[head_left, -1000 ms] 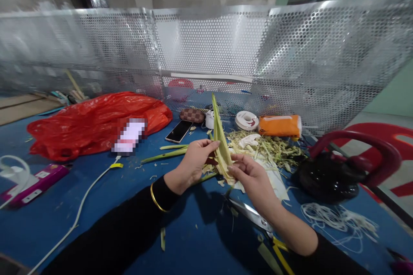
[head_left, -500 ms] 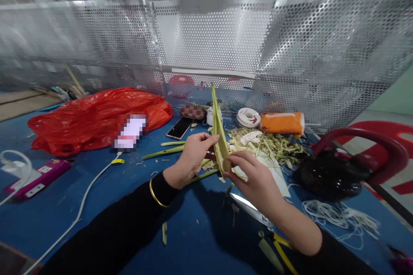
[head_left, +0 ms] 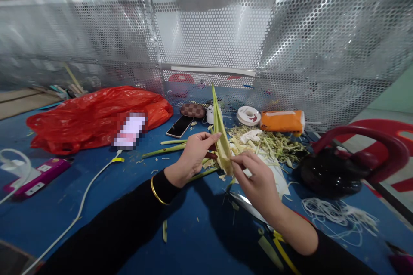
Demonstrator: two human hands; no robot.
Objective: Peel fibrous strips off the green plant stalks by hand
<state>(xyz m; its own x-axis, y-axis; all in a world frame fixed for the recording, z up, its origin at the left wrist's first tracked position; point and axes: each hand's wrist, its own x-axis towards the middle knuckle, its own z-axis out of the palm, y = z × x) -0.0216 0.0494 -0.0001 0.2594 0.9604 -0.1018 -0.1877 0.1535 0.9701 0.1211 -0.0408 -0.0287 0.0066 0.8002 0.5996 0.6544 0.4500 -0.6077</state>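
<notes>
A long green stalk (head_left: 222,146), opened out into a pale trough at its near end and tapering to a tip at the top, is held upright above the table. My left hand (head_left: 191,156) pinches its left edge between thumb and fingers. With thumb and fingertips, my right hand (head_left: 260,182) grips the right edge lower down, near the broad end. Under the right forearm lie scissors (head_left: 248,206) with a silver blade and yellow handles, partly covered. Several cut stalks (head_left: 167,149) rest left of and beneath the hands.
Shavings (head_left: 280,148) are heaped on white paper beyond my right hand. Around them are a tape roll (head_left: 244,115), an orange pack (head_left: 280,121) and a black kettle (head_left: 332,174). A red bag (head_left: 93,115), charging phone (head_left: 130,131) and power strip (head_left: 43,176) occupy the left.
My right hand has shifted slightly right and down, drawing the stalk's lower edge outward so it lies a little wider. My left hand has barely moved.
</notes>
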